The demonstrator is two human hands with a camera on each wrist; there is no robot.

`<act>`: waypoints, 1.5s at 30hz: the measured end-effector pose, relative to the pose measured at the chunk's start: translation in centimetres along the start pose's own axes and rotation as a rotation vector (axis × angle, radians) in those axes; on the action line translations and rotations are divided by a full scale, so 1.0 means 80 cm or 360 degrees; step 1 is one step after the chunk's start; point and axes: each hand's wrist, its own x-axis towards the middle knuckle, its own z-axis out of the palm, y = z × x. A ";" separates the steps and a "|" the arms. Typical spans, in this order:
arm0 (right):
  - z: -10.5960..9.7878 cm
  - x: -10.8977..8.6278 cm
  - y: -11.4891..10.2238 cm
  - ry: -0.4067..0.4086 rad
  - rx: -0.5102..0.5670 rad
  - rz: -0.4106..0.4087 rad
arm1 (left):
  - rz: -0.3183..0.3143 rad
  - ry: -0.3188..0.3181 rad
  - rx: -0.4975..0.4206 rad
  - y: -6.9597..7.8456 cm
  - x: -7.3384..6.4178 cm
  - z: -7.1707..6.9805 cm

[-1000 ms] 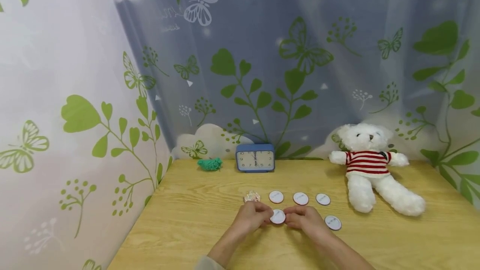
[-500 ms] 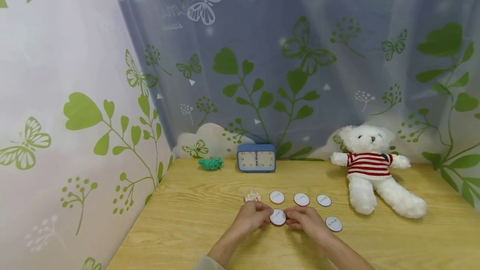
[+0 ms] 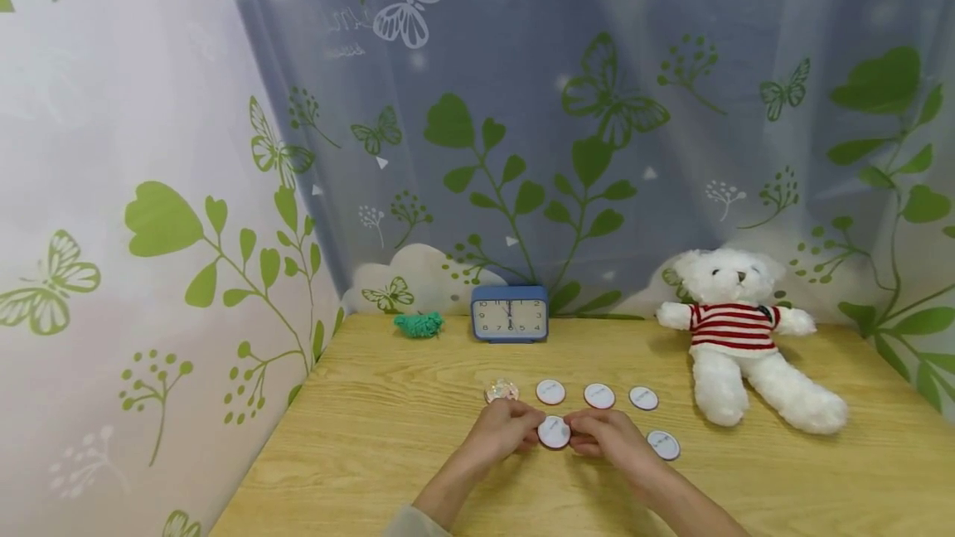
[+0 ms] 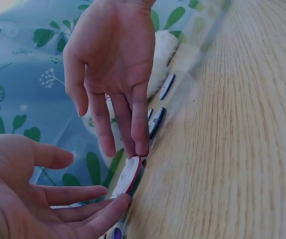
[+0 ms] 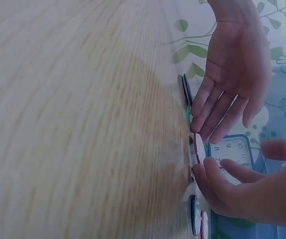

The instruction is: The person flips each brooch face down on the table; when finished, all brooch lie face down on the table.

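Observation:
A round white disc (image 3: pixel 554 432) with a red rim and a small grey mark across its face sits between my two hands, just over the tabletop. My left hand (image 3: pixel 498 431) touches its left edge with nearly straight fingertips. From the opposite side, the fingertips of my right hand (image 3: pixel 608 439) meet the right edge. Both wrist views show the fingers extended and the thumbs apart from the disc; the left wrist view has the disc (image 4: pixel 128 177) slightly tilted. Just beyond my left hand lies a shiny, patterned round piece (image 3: pixel 501 390), partly covered by the fingers.
Three similar white discs, the nearest a white disc (image 3: pixel 550 392), form a row behind; another disc (image 3: pixel 663 445) lies right of my right hand. Along the back stand a blue clock (image 3: pixel 510 316), a green knitted item (image 3: pixel 419 325) and a white teddy bear (image 3: pixel 734 326) in a striped shirt.
Both hands keep their places at the disc's edges. The head view has shifted slightly; the other things have not moved on the table.

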 end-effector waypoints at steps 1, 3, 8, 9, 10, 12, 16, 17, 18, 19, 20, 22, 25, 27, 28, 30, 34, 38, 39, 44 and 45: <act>0.000 -0.001 0.000 0.0001 0.0003 0.0005 | 0.0002 -0.0002 0.0003 0.000 0.000 0.000; -0.001 -0.001 -0.001 -0.0014 -0.0005 0.0000 | 0.0004 -0.0006 0.0011 0.000 0.000 0.000; -0.002 -0.001 0.000 -0.0053 -0.0018 -0.0012 | 0.0000 -0.0013 0.0016 0.000 0.000 0.000; -0.002 -0.001 0.001 -0.0053 -0.0018 -0.0010 | 0.0000 -0.0012 0.0016 0.000 -0.001 -0.001; -0.002 -0.001 0.001 -0.0049 -0.0018 -0.0007 | 0.0000 -0.0013 0.0013 0.001 -0.001 -0.001; -0.002 -0.001 0.001 -0.0035 -0.0022 0.0005 | 0.0004 -0.0012 0.0013 0.002 -0.002 -0.001; 0.000 -0.001 0.000 0.0027 -0.0025 0.0030 | 0.0026 -0.0019 0.0009 0.002 -0.003 -0.002; 0.000 -0.001 -0.001 0.0039 -0.0019 0.0030 | 0.0037 -0.0022 0.0013 0.001 -0.003 -0.003; 0.000 0.000 0.000 0.0038 -0.0014 0.0020 | 0.0052 -0.0023 0.0014 0.001 -0.003 -0.004; 0.000 0.000 0.000 0.0033 -0.0008 0.0000 | 0.0077 -0.0029 0.0010 0.000 -0.003 -0.006; -0.001 0.000 0.001 0.0018 -0.0006 -0.0029 | 0.0106 -0.0040 0.0001 -0.001 -0.002 -0.008; -0.001 0.001 0.003 -0.0044 0.0001 -0.0095 | 0.0165 -0.0068 -0.0021 -0.003 -0.003 -0.016; -0.001 0.002 0.006 -0.0171 0.0025 -0.0201 | 0.0222 -0.0107 -0.0036 -0.006 -0.004 -0.033; 0.001 0.004 0.007 -0.0239 0.0044 -0.0241 | 0.0239 -0.0110 -0.0009 -0.007 -0.005 -0.045; 0.002 0.004 0.008 -0.0260 0.0055 -0.0251 | 0.0242 -0.0107 0.0011 -0.007 -0.005 -0.050; 0.004 0.005 0.008 -0.0272 0.0065 -0.0266 | 0.0254 -0.0099 0.0054 -0.007 -0.007 -0.060; 0.016 0.009 0.007 -0.0283 0.0075 -0.0274 | 0.0248 -0.0058 0.0096 -0.010 -0.016 -0.081; 0.025 0.011 0.007 -0.0312 0.0096 -0.0272 | 0.0219 -0.0045 0.0075 -0.017 -0.023 -0.094; 0.027 0.012 0.008 -0.0320 0.0102 -0.0271 | 0.0212 -0.0050 0.0066 -0.019 -0.024 -0.096; 0.039 0.014 0.009 -0.0356 0.0133 -0.0271 | 0.0156 -0.0052 0.0073 -0.028 -0.033 -0.108; 0.042 0.015 0.009 -0.0368 0.0131 -0.0279 | 0.0141 -0.0054 0.0068 -0.030 -0.035 -0.110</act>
